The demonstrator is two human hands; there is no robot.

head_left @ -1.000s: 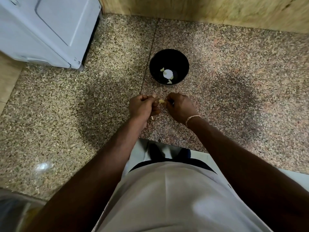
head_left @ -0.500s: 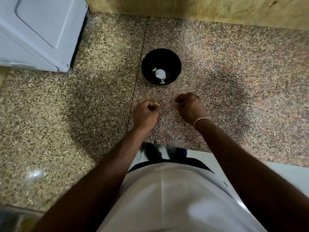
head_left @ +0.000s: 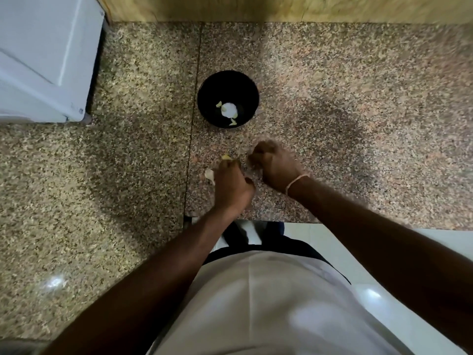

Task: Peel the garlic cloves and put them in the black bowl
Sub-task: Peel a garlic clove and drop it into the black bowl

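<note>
On the speckled granite surface [head_left: 332, 98], the left hand [head_left: 231, 185] curls its fingers around a yellowish garlic clove [head_left: 226, 157] that peeks out at the fingertips. A pale scrap of peel [head_left: 209, 174] shows just beside that hand. The right hand [head_left: 275, 166], with a thin band [head_left: 294, 181] at the wrist, is curled into a fist near the left; blur hides whether its grip holds anything. The black bowl [head_left: 204, 98] stands just beyond both hands, with a few pale pieces [head_left: 229, 110] inside.
</note>
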